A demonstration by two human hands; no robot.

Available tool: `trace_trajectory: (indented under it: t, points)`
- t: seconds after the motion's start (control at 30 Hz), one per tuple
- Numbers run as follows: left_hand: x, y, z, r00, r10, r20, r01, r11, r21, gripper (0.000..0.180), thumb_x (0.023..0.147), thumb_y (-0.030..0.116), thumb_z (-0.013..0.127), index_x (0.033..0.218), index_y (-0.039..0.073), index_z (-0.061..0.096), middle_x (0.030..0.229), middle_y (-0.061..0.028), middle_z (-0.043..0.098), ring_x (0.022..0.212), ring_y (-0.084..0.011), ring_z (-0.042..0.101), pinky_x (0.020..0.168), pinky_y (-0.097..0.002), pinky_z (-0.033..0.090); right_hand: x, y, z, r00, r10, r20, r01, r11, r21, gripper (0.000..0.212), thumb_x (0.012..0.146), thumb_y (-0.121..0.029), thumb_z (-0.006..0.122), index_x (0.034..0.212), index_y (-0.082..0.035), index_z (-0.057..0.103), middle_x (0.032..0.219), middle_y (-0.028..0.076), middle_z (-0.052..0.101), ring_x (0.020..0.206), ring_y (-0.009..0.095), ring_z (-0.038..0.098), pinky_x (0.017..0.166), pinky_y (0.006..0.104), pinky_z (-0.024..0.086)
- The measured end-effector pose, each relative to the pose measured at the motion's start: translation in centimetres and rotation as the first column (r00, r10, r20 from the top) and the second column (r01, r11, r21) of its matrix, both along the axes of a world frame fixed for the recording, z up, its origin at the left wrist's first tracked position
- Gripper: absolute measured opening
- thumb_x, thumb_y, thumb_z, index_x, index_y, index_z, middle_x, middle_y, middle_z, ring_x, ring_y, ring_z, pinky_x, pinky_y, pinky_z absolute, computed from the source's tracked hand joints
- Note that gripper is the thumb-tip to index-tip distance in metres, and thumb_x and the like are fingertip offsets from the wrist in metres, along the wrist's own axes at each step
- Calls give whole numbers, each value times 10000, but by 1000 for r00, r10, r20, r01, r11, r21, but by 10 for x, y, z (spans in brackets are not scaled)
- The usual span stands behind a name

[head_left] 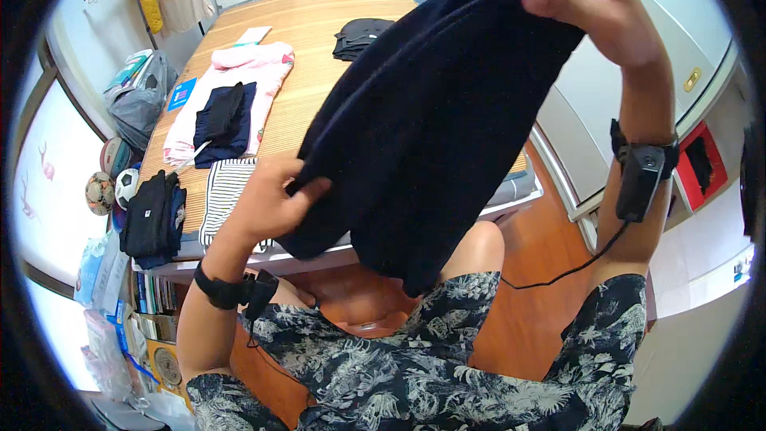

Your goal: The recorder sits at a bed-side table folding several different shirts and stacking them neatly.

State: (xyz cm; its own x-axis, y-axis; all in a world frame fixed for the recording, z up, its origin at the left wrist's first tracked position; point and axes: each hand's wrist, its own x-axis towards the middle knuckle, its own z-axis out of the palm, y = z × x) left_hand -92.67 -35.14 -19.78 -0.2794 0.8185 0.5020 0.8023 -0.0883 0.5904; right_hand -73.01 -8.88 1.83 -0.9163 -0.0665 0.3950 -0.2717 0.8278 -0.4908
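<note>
We hold the dark garment (431, 128) up in front of the bed (315, 100), stretched between both hands. Our left hand (275, 199) pinches its edge over the bed's near side, thumb in front; our right hand (602, 12), high to the bed's right, grips the upper end, though its fingertips seem mostly hidden behind the cloth. The lower hem hangs before the bed's near edge. On the bed, mat shows between the pink clothing (275, 64) and black folded clothes (361, 38); right of it, wooden floor (550, 247) stretches alongside.
</note>
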Motion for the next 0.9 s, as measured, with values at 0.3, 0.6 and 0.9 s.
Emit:
trace_trajectory:
  t: [0.3,0.6,0.9]
  points:
    - [-11,-12,1,961,47,-272,-71,994,-78,198,747,131,722,747,-26,600,781,-185,554,772,-347,545,679,-426,415,26,21,7,980,-127,-153,120,991,-51,253,785,-194,728,874,24,637,715,3,572,615,108,508,610,252,450]
    - [-12,-38,10,923,354,-149,-340,934,112,146,794,102,690,821,-13,605,770,-151,594,715,-293,591,662,-346,443,49,86,-2,954,-64,-294,116,980,164,370,845,-232,714,1124,-6,625,880,72,685,817,175,662,742,263,511]
    - [-16,-48,55,861,486,-150,-394,824,408,119,735,29,735,782,18,627,665,-36,580,611,-127,533,585,-269,408,50,26,5,903,-236,-359,261,965,23,481,833,-420,704,1002,20,606,866,64,649,788,143,608,747,271,509]
